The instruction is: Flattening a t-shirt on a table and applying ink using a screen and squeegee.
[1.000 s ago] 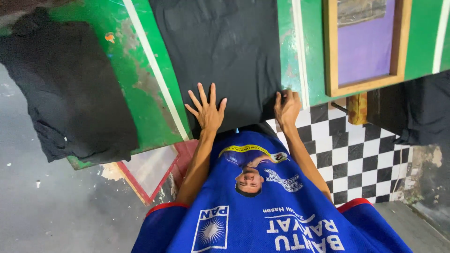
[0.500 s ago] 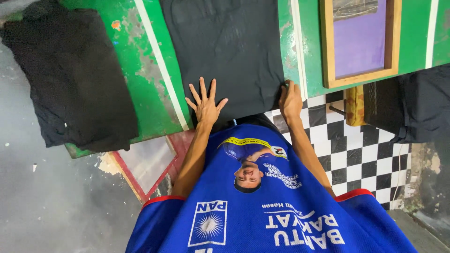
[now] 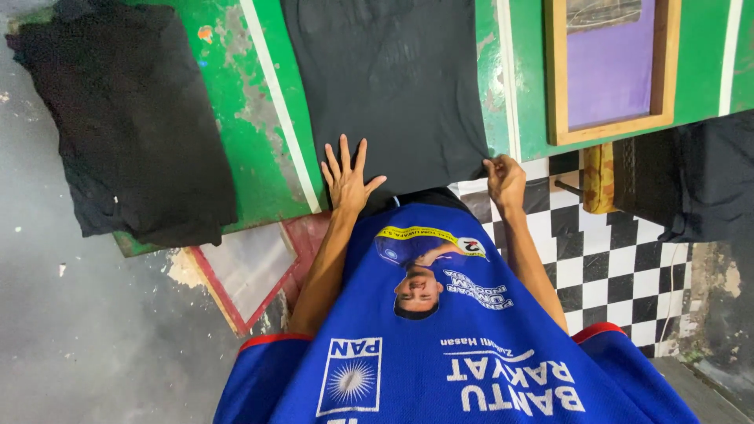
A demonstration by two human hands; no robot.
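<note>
Black shirt spread on a worn green surface.
Left hand lies flat, released, on the black shirt; right hand pinches its hem. Beside the shirt: folded black pile, wooden frame; checkered floor below.

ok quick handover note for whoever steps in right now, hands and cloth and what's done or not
Left hand: open, fingers spread, palm flat on the near edge of the black cloth.
Right hand: grip closed on the cloth's near right corner at the table edge.
The black cloth lies spread flat on the green table, between its two white stripes.
A pile of black cloth sits at the table's left end, partly over the edge. A wooden frame with a purple panel lies to the right.
Done: cloth laid out mostly smooth.
Left: cannot tell from this view; the frame is not on the cloth.
</note>
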